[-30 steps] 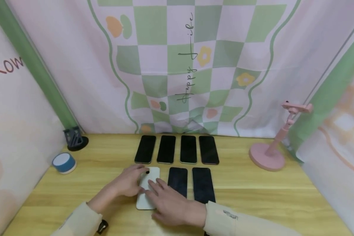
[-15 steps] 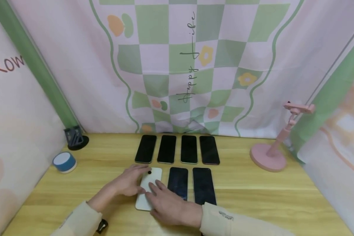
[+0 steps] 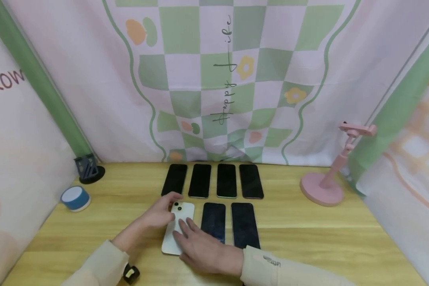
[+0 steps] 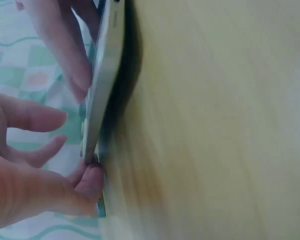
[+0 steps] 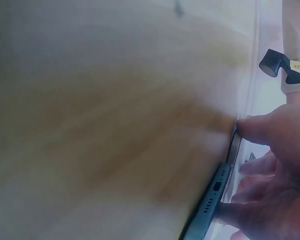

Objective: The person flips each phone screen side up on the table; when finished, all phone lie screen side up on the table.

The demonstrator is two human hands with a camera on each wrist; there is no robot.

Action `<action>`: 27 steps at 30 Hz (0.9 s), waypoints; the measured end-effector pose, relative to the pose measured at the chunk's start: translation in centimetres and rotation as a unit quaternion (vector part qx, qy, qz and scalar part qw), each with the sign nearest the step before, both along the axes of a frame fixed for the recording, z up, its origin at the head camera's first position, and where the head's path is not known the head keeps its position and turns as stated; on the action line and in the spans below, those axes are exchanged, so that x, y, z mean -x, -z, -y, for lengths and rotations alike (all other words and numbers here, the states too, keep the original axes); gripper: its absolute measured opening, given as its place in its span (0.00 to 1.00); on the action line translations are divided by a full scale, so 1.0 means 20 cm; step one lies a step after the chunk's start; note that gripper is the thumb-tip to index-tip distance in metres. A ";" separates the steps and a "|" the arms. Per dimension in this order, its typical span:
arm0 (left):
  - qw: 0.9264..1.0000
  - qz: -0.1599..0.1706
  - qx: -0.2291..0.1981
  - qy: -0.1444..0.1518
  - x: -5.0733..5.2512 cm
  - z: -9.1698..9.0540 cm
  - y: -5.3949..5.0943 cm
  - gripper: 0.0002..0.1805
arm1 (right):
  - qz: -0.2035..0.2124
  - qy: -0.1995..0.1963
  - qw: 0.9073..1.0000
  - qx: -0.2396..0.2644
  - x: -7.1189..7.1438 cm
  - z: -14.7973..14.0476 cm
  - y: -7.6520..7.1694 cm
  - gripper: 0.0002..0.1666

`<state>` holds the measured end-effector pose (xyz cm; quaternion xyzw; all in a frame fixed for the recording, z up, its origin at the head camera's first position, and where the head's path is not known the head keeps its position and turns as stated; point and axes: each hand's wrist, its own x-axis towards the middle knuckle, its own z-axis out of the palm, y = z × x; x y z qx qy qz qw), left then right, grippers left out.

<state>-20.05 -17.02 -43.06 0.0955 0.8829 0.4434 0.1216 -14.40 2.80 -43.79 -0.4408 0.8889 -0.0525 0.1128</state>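
Note:
A white smartphone (image 3: 171, 238) lies face down at the left of the near row, its camera lenses uppermost. At its top left, my left hand (image 3: 159, 212) holds the corner, fingers bent round the top end and thumb at the side. My right hand (image 3: 205, 248) rests spread fingers on the phone's back from the lower right. Seen edge-on in the left wrist view, the phone (image 4: 102, 85) has a dark shadow along the table. Its bottom end (image 5: 210, 200) shows a charging port in the right wrist view.
Beside it lie two black-screened phones (image 3: 213, 222) (image 3: 245, 224). Several more, including this phone (image 3: 227, 180), form a row behind. A blue and white round object (image 3: 76, 198) and a dark stand (image 3: 88, 169) are at left; a pink phone stand (image 3: 323, 188) is at right.
My left hand has moved up the phone toward its top end, and more of the camera lenses now shows. My right hand stays on the phone's back, almost unmoved.

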 end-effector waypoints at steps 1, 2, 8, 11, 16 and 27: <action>1.000 -0.001 -0.001 -0.010 0.00 -0.01 0.00 0.37 | 0.000 -0.002 1.000 0.004 0.01 0.00 0.02 0.35; 1.000 -0.003 -0.003 -0.017 0.00 -0.01 0.00 0.37 | 0.000 -0.004 1.000 0.007 0.01 0.00 0.03 0.36; 0.997 -0.048 0.031 -0.042 0.00 -0.03 0.02 0.34 | 0.008 -0.001 1.000 0.005 0.00 -0.01 0.00 0.36; 0.996 -0.056 0.049 -0.057 -0.01 -0.02 0.02 0.31 | -0.002 -0.002 1.000 0.001 0.00 0.00 0.00 0.36; 0.996 -0.025 0.049 -0.072 -0.01 -0.01 0.02 0.29 | -0.012 0.001 1.000 0.002 -0.01 0.00 0.00 0.36; 0.996 0.000 0.034 -0.079 -0.01 0.00 0.03 0.27 | 0.003 0.004 1.000 -0.002 0.00 0.00 0.00 0.37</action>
